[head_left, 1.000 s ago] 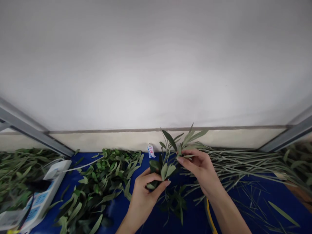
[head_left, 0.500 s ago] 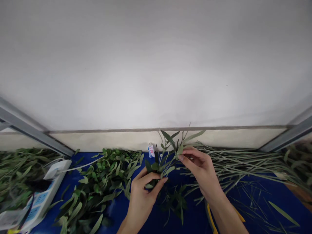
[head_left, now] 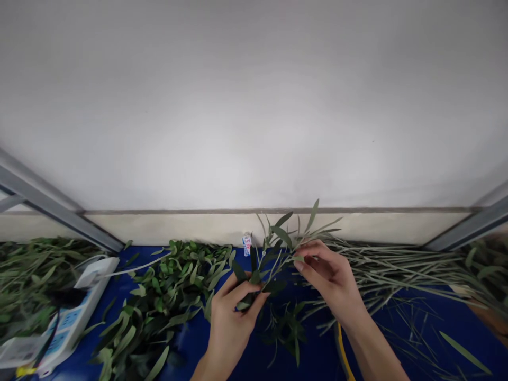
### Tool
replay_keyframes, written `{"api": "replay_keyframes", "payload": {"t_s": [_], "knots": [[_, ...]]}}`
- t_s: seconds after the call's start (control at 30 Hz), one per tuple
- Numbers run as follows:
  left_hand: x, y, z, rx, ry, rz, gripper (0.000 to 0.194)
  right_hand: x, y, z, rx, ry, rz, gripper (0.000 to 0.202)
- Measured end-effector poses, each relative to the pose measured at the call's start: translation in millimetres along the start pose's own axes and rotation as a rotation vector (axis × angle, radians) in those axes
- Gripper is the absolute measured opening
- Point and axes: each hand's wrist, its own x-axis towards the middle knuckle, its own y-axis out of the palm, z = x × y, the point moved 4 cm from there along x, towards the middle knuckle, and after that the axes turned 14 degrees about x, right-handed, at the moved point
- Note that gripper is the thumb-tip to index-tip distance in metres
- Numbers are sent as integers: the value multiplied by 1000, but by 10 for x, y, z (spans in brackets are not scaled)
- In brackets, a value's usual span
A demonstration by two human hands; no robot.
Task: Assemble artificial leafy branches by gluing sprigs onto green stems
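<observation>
Both hands work one leafy sprig above the blue desk: my left hand pinches its base steady so my right hand fingers can pinch an upper leaf.

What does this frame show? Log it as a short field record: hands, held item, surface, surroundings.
left hand: left hand pinches the lower end of a leafy sprig
right hand: right hand grips the same sprig higher up, among its leaves
surface: blue tabletop
left of hands: pile of green leaves
right of hands: heap of bare stems
far left: white power strip
behind: small white tag at the foot of the white wall
</observation>
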Motion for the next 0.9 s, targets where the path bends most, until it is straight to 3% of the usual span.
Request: {"api": "replay_keyframes", "payload": {"t_s": [0.27,0.6,0.9], "knots": [[6,-41,-23,14,4,1,12,-27,-96,-68,13,53,-50,10],[-3,-21,-15,-2,26,-4,12,-25,-67,-36,-13,73,-31,2],[8,-23,-18,13,-2,13,13,-24,-60,-16,-25,84,-71,10]]}}
